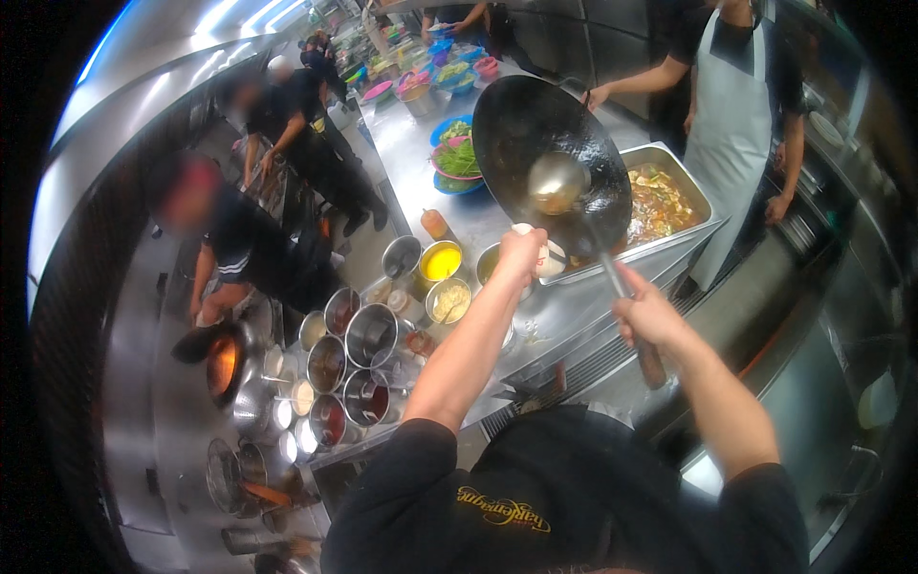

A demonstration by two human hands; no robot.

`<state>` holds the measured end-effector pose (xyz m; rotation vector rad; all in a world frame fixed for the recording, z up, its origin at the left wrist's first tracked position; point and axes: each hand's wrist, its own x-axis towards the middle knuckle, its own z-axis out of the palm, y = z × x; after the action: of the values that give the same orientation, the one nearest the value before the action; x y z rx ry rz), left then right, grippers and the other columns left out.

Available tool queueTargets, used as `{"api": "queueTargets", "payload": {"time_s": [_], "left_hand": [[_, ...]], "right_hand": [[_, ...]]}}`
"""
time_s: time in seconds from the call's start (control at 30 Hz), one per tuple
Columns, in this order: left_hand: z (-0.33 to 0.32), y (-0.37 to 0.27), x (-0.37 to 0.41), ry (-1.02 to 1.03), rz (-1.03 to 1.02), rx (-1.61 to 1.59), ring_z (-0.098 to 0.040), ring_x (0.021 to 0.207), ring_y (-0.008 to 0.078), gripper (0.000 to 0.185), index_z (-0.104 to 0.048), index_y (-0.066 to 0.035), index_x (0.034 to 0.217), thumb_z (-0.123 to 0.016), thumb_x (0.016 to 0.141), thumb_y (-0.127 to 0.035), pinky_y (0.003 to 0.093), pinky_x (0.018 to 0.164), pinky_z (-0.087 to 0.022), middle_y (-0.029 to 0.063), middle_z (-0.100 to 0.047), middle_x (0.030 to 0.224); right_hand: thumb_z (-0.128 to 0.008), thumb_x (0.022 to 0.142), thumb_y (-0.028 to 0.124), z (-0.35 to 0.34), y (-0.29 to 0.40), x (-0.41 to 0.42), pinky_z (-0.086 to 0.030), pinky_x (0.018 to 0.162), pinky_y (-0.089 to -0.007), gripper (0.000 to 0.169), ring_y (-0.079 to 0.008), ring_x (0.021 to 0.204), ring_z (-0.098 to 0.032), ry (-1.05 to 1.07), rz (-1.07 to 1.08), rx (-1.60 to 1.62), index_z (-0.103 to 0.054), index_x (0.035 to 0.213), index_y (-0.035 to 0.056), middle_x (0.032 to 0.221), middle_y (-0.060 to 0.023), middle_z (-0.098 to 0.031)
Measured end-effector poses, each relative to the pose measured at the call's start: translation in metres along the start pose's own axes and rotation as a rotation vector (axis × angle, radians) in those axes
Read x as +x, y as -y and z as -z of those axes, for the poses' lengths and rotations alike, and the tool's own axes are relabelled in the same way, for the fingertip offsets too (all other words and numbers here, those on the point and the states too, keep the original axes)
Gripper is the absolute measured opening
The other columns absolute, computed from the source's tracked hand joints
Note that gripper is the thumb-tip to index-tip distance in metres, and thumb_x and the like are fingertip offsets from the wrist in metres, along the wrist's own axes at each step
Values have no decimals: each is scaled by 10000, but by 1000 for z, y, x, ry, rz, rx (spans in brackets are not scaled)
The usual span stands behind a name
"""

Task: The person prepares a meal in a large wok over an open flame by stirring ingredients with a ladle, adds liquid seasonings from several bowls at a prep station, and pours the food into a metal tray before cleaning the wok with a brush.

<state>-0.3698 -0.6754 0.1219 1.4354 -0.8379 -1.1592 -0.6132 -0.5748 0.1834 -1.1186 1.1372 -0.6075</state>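
My left hand (521, 252) grips the near rim or handle of a large black wok (513, 136) through a white cloth (551, 260). The wok is tipped steeply over a deep rectangular steel pan (706, 194). Inside that pan is a saucy, chunky stew (661, 204), partly hidden by the wok. In my right hand (651, 312) is the wooden handle (651, 366) of a steel ladle (558, 179), whose bowl lies within the wok. A co-worker's hand (597, 97) is at the wok's far handle.
Several steel pots (371, 333) of sauces crowd the counter on the left, near a pot of yellow liquid (441, 262) and a squeeze bottle (433, 222). Bowls of greens (457, 158) stand beyond. A co-worker in a white apron (728, 129) stands right; others work at the left.
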Motion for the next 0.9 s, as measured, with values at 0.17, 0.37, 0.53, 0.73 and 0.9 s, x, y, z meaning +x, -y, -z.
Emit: {"api": "queueTargets", "payload": {"time_s": [0.17, 0.37, 0.53, 0.73, 0.9], "left_hand": [[16, 14, 9, 128, 152, -225, -621, 662, 239, 154, -575, 7, 887, -590, 765, -86, 417, 556, -510, 146, -621, 825], [51, -13, -22, 298, 294, -322, -660, 797, 397, 272, -507, 1, 1010, -540, 750, -72, 575, 649, -569, 225, -619, 925], [51, -16, -27, 128, 155, -229, -600, 643, 241, 99, -571, -7, 828, -577, 744, -60, 407, 574, -522, 139, -599, 809], [18, -10, -16, 62, 60, -67, -561, 568, 197, 85, -588, -8, 767, -601, 734, -85, 366, 489, -457, 91, -571, 696], [13, -17, -12, 35, 109, -122, -555, 559, 190, 77, -578, -21, 764, -594, 727, -86, 371, 467, -440, 85, -570, 694]], "right_hand": [[-506, 941, 79, -8, 42, -38, -335, 397, -237, 661, -72, 479, -395, 330, -118, 669, -232, 1526, 220, 733, -19, -479], [-480, 950, 78, 36, 29, -40, -284, 378, -202, 582, -45, 459, -352, 287, -119, 752, -322, 1489, 233, 715, -11, -458], [-510, 870, 25, 63, 2, -11, -417, 422, -275, 747, -107, 462, -476, -132, 58, -84, -225, 1545, 173, 660, -29, -519], [-502, 884, 37, -5, -8, -9, -451, 458, -294, 758, -130, 502, -523, -30, -17, -2, -179, 1555, 180, 719, -62, -569], [-481, 945, 67, -8, 12, -38, -341, 419, -232, 699, -74, 487, -397, 415, -118, 814, -172, 1547, 240, 730, -25, -469]]}}
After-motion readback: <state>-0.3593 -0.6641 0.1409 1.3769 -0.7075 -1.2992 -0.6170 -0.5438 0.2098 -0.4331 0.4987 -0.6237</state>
